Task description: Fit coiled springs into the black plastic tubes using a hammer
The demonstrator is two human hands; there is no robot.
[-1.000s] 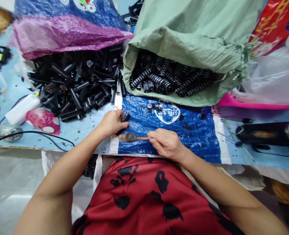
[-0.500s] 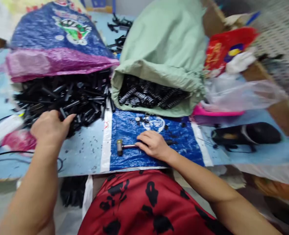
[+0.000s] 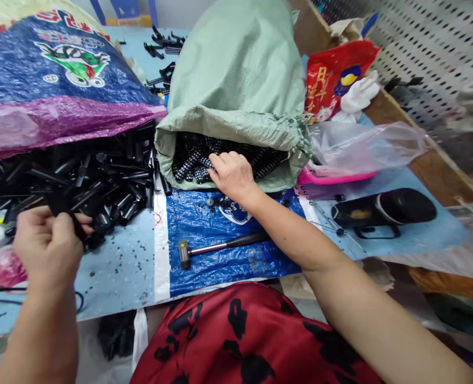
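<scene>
My left hand (image 3: 50,245) is closed around a dark black plastic piece (image 3: 66,208) at the front of a heap of black plastic tube-like parts (image 3: 112,181). The heap spills from a blue printed sack (image 3: 16,69) with a pink hem. At the mouth of a pale green sack (image 3: 240,64) is my right hand (image 3: 234,173), its thumb and forefinger apart over black ribbed, spring-like parts (image 3: 192,162). Its other fingertips are partly hidden. A small hammer (image 3: 212,248) with a black grip lies on the blue woven sheet (image 3: 220,274), below my right forearm.
A black flask (image 3: 404,207) lies on its side to the right. Behind it are a pink tray (image 3: 336,177), a clear plastic bag (image 3: 364,141) and a red packet (image 3: 332,80). Small black bits dot the light blue tabletop (image 3: 116,277). A cable (image 3: 4,290) lies front left.
My right hand has let go of the hammer and moved up to the green sack's mouth. My left hand now grips a black plastic piece from the heap. The view has shifted right.
</scene>
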